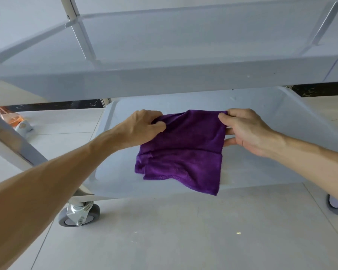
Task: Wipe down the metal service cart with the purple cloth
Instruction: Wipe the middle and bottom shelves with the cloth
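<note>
Looking down from the head, the purple cloth [180, 151] seems soft, light and floppy, so its top corners are the best spots to hold. It hangs between the hands, over the cart's bottom shelf [261, 168]. The left hand [142, 127] pinches one top corner. The right hand [246, 129] pinches the other. Both arms reach forward under the upper shelf [164, 80].
</note>
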Action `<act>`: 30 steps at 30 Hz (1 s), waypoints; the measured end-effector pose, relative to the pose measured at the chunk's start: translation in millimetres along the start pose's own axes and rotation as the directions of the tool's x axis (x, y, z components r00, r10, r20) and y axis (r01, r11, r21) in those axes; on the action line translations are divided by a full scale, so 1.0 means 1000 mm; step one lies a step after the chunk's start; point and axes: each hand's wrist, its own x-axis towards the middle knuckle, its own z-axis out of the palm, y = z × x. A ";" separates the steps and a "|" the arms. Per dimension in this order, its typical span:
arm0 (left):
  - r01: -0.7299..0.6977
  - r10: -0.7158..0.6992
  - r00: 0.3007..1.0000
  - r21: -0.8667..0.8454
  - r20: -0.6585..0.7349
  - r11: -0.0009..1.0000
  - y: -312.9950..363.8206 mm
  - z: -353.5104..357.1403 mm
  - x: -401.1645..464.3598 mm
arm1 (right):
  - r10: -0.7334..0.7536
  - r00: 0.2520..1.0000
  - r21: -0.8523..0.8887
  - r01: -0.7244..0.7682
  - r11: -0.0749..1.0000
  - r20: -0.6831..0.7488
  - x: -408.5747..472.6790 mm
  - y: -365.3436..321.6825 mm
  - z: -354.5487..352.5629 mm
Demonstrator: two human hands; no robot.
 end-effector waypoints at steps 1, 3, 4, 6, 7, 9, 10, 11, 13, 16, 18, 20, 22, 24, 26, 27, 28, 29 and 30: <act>0.014 -0.014 1.000 0.034 -0.028 0.999 -0.001 -0.001 0.005 | 0.000 1.000 -0.044 0.000 0.999 -0.018 0.007 -0.002 0.002; 0.064 -0.057 0.992 0.056 -0.109 0.996 -0.002 -0.003 0.014 | -0.002 0.997 -0.124 -0.008 0.992 -0.082 0.021 -0.005 0.008; 0.105 -0.101 0.983 0.018 -0.150 0.994 -0.004 -0.003 0.018 | -0.011 0.992 -0.178 -0.011 0.984 -0.124 0.028 -0.006 0.011; 0.196 -0.203 0.954 -0.053 -0.222 0.979 -0.009 -0.004 0.024 | -0.084 0.979 -0.441 -0.006 0.898 -0.184 0.039 -0.006 0.014; 0.225 -0.226 0.939 -0.033 -0.261 0.974 -0.014 -0.006 0.026 | -0.148 0.975 -0.612 0.015 0.791 -0.167 0.040 -0.006 0.013; 0.223 -0.209 0.924 0.008 -0.320 0.975 -0.025 -0.009 0.023 | -0.284 0.958 -0.777 0.149 0.612 -0.040 0.034 -0.005 0.011; 0.189 -0.177 0.930 0.005 -0.323 0.982 -0.029 -0.011 0.019 | -0.325 0.944 -0.775 0.243 0.583 0.051 0.027 -0.004 0.009; 0.135 -0.129 0.942 -0.004 -0.309 0.991 -0.031 -0.011 0.011 | -0.343 0.927 -0.738 0.339 0.584 0.154 0.017 -0.002 0.007; 0.006 -0.007 0.972 -0.007 -0.237 1.000 -0.030 -0.005 -0.008 | -0.321 0.876 -0.655 0.483 0.582 0.361 -0.005 0.002 0.004; -0.188 0.188 0.979 0.006 -0.076 0.982 -0.024 0.009 -0.035 | -0.224 0.781 -0.620 0.606 0.498 0.583 -0.024 0.013 -0.003; -0.307 0.302 0.951 0.069 0.070 0.949 -0.021 0.018 -0.044 | -0.155 0.767 -0.631 0.609 0.480 0.622 -0.027 0.018 -0.009; -0.372 0.346 0.922 0.148 0.172 0.916 -0.022 0.024 -0.045 | -0.135 0.771 -0.630 0.595 0.500 0.622 -0.027 0.018 -0.014; -0.376 0.344 0.919 0.170 0.191 0.911 -0.025 0.025 -0.045 | -0.147 0.767 -0.625 0.603 0.495 0.624 -0.027 0.018 -0.017; -0.397 0.369 0.912 0.160 0.178 0.904 -0.029 0.022 -0.047 | -0.174 0.752 -0.627 0.635 0.451 0.636 -0.029 0.019 -0.020; -0.459 0.435 0.887 0.197 0.155 0.866 -0.030 0.020 -0.050 | -0.212 0.740 -0.638 0.663 0.391 0.638 -0.033 0.021 -0.022; -0.489 0.469 0.872 0.223 0.141 0.843 -0.030 0.020 -0.051 | -0.239 0.734 -0.644 0.676 0.358 0.636 -0.036 0.022 -0.022; -0.508 0.492 0.861 0.245 0.127 0.826 -0.030 0.021 -0.051 | -0.270 0.721 -0.647 0.692 0.318 0.638 -0.038 0.022 -0.020; -0.513 0.502 0.857 0.259 0.115 0.818 -0.028 0.022 -0.052 | -0.301 0.705 -0.648 0.709 0.278 0.642 -0.039 0.022 -0.018; -0.505 0.497 0.862 0.262 0.102 0.822 -0.026 0.022 -0.052 | -0.329 0.698 -0.652 0.714 0.255 0.636 -0.040 0.020 -0.016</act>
